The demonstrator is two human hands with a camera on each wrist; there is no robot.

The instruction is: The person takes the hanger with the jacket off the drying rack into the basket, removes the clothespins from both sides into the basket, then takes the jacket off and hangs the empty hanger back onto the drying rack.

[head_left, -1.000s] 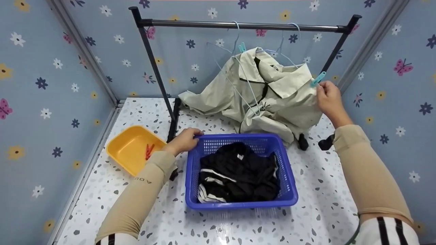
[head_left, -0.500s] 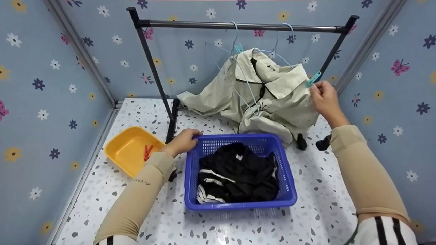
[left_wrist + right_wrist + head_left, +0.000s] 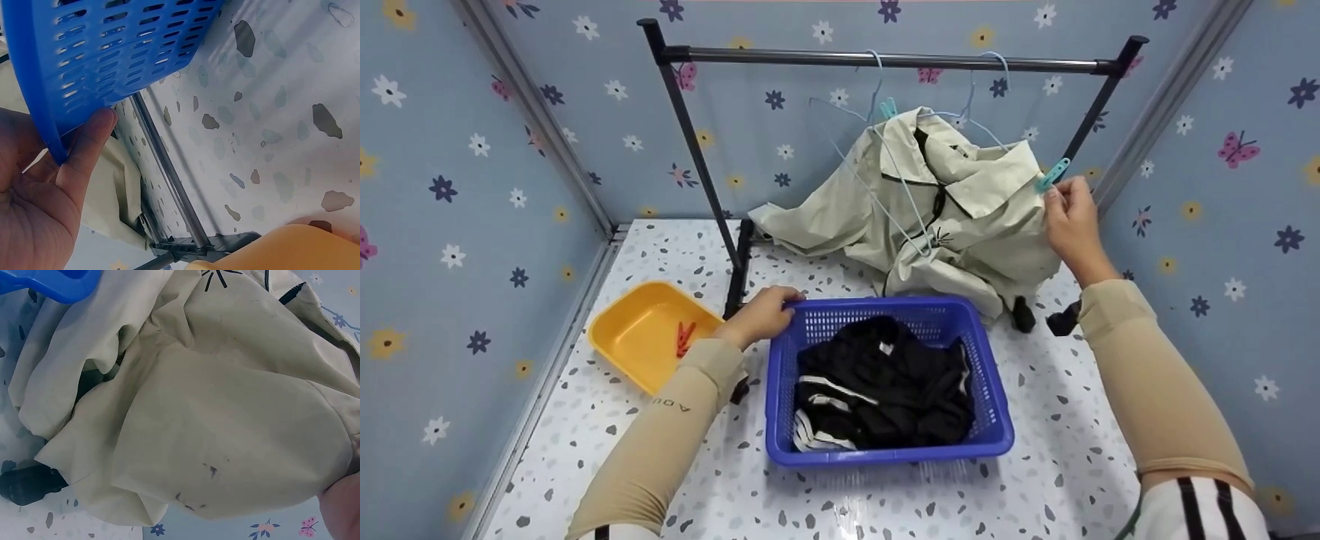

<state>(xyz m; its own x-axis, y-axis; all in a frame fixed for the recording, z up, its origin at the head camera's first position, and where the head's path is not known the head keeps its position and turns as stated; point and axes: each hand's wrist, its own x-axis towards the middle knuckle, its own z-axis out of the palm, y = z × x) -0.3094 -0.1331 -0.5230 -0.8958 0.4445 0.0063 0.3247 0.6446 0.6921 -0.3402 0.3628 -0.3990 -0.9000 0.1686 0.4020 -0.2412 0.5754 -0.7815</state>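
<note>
My left hand (image 3: 765, 315) grips the far left corner of a blue plastic basket (image 3: 889, 454). In the left wrist view the thumb presses the outside of the basket wall (image 3: 112, 56). A black garment with white stripes (image 3: 885, 382) lies heaped in the basket. Behind it, a pale beige jacket (image 3: 990, 240) hangs on a light blue wire hanger (image 3: 969, 97), its lower part bunched on the floor. A teal clothespin (image 3: 888, 109) sits at one shoulder, another clothespin (image 3: 1053, 175) at the other. There my right hand (image 3: 1072, 225) pinches the jacket's shoulder, just below the clothespin.
A second wire hanger (image 3: 877, 196) hangs bare in front of the jacket from the black rack (image 3: 810, 55). At left, a yellow tray (image 3: 630, 330) holds red clothespins (image 3: 684, 339). Flower-patterned walls (image 3: 450, 225) enclose the speckled floor (image 3: 697, 480).
My right hand shifts slightly left with the jacket's shoulder and clothespin, and the jacket's hanger hook slides a little left along the bar. My left hand keeps its hold on the basket.
</note>
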